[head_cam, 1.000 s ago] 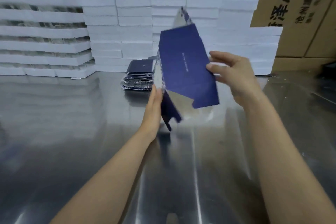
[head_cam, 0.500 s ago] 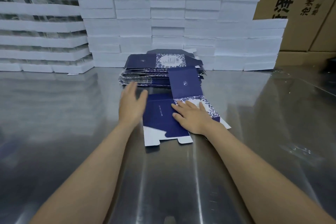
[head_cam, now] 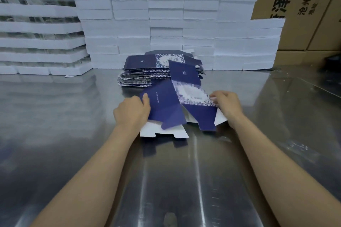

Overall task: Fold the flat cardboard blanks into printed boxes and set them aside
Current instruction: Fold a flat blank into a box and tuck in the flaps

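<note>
A dark blue cardboard blank [head_cam: 166, 108] with a white-and-blue patterned panel lies on the steel table in front of me, its panels partly raised. My left hand [head_cam: 132, 111] grips its left edge, thumb on top of the blue panel. My right hand [head_cam: 227, 105] pinches the right edge beside the patterned panel. White inner flaps stick out at the blank's near edge. Behind it sits a stack of flat blue blanks [head_cam: 147, 72].
The shiny steel table [head_cam: 55, 134] stretches around my arms. White foam boxes [head_cam: 166, 14] are stacked in a wall along the back, with more trays at the left [head_cam: 36, 29]. Brown cartons [head_cam: 304, 5] stand behind at the right.
The blank went from held upright in the air to flat on the table under my palms. Now both hands have curled onto its side edges and the panels are lifting.
</note>
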### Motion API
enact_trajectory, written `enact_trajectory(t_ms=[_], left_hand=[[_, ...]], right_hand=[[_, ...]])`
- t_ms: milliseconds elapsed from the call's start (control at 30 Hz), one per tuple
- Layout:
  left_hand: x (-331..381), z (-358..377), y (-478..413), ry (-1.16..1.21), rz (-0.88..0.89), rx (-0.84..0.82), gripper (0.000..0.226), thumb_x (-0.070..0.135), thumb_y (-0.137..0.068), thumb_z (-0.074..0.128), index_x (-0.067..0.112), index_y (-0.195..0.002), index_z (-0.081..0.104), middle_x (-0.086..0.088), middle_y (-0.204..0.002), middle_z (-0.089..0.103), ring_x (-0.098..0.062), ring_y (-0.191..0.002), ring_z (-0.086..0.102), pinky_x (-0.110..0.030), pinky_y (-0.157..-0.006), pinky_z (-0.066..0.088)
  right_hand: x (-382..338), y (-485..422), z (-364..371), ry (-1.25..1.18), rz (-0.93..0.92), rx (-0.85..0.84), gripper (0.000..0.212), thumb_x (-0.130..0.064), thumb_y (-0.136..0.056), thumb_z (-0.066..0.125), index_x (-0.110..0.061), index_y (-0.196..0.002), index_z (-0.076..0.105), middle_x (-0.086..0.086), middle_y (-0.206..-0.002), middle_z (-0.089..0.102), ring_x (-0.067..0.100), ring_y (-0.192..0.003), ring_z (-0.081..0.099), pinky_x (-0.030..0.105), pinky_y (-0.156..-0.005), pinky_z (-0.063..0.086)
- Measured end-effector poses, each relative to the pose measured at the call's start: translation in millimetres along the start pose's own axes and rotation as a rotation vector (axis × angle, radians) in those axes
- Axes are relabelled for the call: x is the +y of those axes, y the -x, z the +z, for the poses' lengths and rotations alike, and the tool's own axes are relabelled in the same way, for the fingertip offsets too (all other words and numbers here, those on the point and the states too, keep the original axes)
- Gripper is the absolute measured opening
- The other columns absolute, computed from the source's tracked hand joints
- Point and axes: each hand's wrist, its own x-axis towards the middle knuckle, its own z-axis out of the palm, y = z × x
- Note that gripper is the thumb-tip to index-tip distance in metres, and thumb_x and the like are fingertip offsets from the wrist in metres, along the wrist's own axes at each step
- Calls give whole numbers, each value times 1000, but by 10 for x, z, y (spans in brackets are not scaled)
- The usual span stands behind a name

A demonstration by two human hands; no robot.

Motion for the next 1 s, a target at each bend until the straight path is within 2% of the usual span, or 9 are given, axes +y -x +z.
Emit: enact_trajectory(t_ms=[100, 200, 300, 433, 567, 667, 767, 900, 1000], left_hand=[[112, -115, 29, 242, -15, 25, 52, 44, -101, 31, 10, -72, 58, -14, -85, 61, -36, -83, 55, -37, -72, 43], [277, -178, 7, 677, 5, -17, 53, 41, -101, 33, 17, -58, 53, -5, -68, 60, -27, -68, 55, -31, -57, 40], [386, -142, -9, 1211, -108, -242, 47, 44, -103, 32, 23, -84, 69, -6, -92, 74, -21, -79, 71, -34, -68, 58], [364, -5, 14, 1587, -47, -438, 44, 59, -92, 37, 31, -122, 52, 18, -114, 68, -13, -107, 66, -21, -80, 56], [230, 160, 30, 1361, 101, -485, 126, 65, -57, 81, 19, -154, 15, 8, -150, 40, -13, -137, 41, -32, -113, 34], [202, 218, 22, 1277, 78, -396, 108, 54, -69, 80, 14, -152, 23, -1, -154, 37, -12, -138, 40, -37, -114, 36], [213, 199, 3, 1359, 6, -305, 88, 44, -75, 68, 10, -147, 32, -3, -149, 44, -12, -135, 43, -34, -111, 38], [211, 254, -18, 1134, 78, -67, 47, 18, -87, 70, 15, -130, 49, 11, -124, 59, 12, -110, 53, -7, -95, 40], [167, 245, -51, 1109, 46, 129, 22, 15, -91, 65, 15, -112, 59, 12, -101, 63, 5, -90, 58, -7, -80, 42]], right_hand=[[-143, 63, 35, -347, -41, -61, 29, -21, -95, 45, -16, -82, 71, -1, -68, 72, 6, -50, 61, 15, -45, 44], [-220, 129, 67, -558, -51, -304, 40, -26, -100, 33, -9, -95, 69, 3, -73, 74, 11, -63, 67, 18, -59, 50], [-225, 200, 157, -565, -107, -462, 41, -30, -90, 33, -15, -104, 68, 2, -101, 74, 15, -98, 64, 34, -93, 42], [-203, 241, 227, -395, -136, -563, 59, -51, -76, 52, -41, -134, 49, -19, -134, 56, 4, -123, 50, 44, -103, 34], [-156, 328, 374, -360, -247, -446, 63, -31, -86, 70, -39, -140, 40, -27, -122, 61, -3, -111, 60, 29, -89, 54], [-168, 341, 476, -485, -222, -269, 46, -19, -89, 67, -17, -134, 53, -5, -123, 65, 4, -106, 64, 27, -82, 57], [-153, 291, 484, -477, -200, -248, 31, -19, -91, 65, -14, -121, 63, -14, -97, 73, 0, -87, 68, 22, -70, 57], [-131, 247, 485, -395, -143, -179, 29, -26, -98, 55, 1, -97, 65, 13, -84, 65, 16, -82, 63, 30, -77, 60], [-124, 198, 459, -322, -188, -93, 35, -25, -102, 45, -1, -82, 61, 22, -86, 63, 28, -84, 69, 15, -47, 43]])
